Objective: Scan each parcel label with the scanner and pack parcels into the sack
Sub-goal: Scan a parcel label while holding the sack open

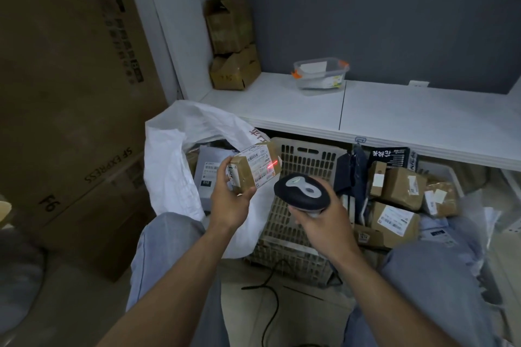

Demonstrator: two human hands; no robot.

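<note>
Head view: cramped storage corner with a pale tiled floor (296, 307) and a black cable (272, 293) looping across it at 6 o'clock. A matte dark grey wall (380, 8) sits at 12 to 1 o'clock, with a smooth white shelf (408, 113) below it. On the shelf at 11 o'clock are two crumpled cardboard boxes (231, 42), stacked. A clear plastic tub (320, 73) with orange clips stands at 12 o'clock. Big brown cartons (70, 98) fill the 9 o'clock side.

Under the shelf is a beige slotted plastic basket (307, 160), centre frame. A heap of taped brown parcels (394, 205) with white labels lies at 3 o'clock of the basket. A white woven sack (169, 166) gapes open at 9 o'clock of the basket. A grey mailer bag (210, 175) is already inside it.

The left hand (229, 200) grips a small brown box parcel (253, 169) from below, with the thumb on the near end and the fingers curled round the underside. The parcel is tilted, label side up, just over the sack's rim.

The right hand (324, 222) is wrapped round the handle of the scanner (303, 191), which has a rounded black head with a grey top panel. The scanner is at 4 o'clock of the parcel, near it but not touching. A red laser line (273, 165) falls across the label's right end.
</note>
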